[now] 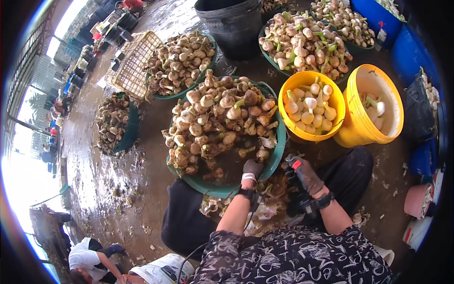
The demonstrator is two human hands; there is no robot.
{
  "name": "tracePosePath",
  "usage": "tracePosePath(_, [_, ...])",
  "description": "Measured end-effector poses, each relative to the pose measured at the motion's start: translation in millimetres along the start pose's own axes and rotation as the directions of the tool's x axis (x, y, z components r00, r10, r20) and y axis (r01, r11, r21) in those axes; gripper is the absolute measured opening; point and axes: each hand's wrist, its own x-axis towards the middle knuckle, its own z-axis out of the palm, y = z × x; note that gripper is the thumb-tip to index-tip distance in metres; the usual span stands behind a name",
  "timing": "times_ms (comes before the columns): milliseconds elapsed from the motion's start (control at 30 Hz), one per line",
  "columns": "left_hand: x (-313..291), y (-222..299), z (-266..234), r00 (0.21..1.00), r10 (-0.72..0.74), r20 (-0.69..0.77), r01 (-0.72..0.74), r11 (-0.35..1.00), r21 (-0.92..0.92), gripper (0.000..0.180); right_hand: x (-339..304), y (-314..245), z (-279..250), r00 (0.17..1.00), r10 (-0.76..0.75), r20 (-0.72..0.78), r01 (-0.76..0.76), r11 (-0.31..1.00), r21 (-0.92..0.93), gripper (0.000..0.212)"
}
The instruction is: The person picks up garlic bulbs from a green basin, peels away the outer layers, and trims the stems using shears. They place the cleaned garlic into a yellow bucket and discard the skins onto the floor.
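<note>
The garlic bulbs point(208, 113) are lying heaped in a wide green tub point(220, 190) directly before the person; they are showing soil-stained brown and cream skins, with short stalk stubs and ragged outer layers. Paler, cleaner bulbs point(316, 116) are filling much of the upright yellow bucket point(287, 128) to the right of the tub.

The two hands are working apart. The gloved left hand point(253, 168) is reaching over the tub's near rim, its fingers just beside a brown bulb point(262, 155); whether they are closing on anything cannot be told. The gloved right hand point(309, 177), beyond the rim to the right, is gripping a dark hand tool point(291, 176) bearing a red patch.

The heaped bulbs are pointing every way, sharing no common axis; the one nearest the left hand is not showing its axis clearly. In the yellow bucket, a white bulb point(309, 103) is pointing its stalk toward the person. The tool's long axis is running roughly away from the body.

The brown floor point(90, 156) is glistening wet and carrying scattered peelings. A woven crate point(135, 64) is standing at far left, and a co-worker point(87, 260) is bending at lower left.
</note>
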Motion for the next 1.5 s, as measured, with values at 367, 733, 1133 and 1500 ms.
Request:
tracePosePath(367, [-139,32,-65,0.916,0.4,0.039,-0.262,0.67,-0.695,0.058,-11,41,35,0.912,0.074,0.404,-0.116,0.99,0.08,0.032])
tracePosePath(733, [-184,52,-94,0.925,0.379,-0.028,-0.366,0.867,-0.339,0.047,-26,39,38,0.925,-0.325,0.197,0.371,0.659,-0.655,0.024])
tracePosePath(1133, [-175,26,-70,0.937,0.325,0.13,-0.104,0.612,-0.784,0.044,-70,17,53,0.926,0.264,0.269,-0.327,0.918,0.226,0.032])
tracePosePath(1500, [-158,-12,-50,0.98,0.163,0.114,-0.048,0.749,-0.66,0.021,-30,45,34,0.861,-0.044,0.507,0.167,0.965,-0.2,0.032])
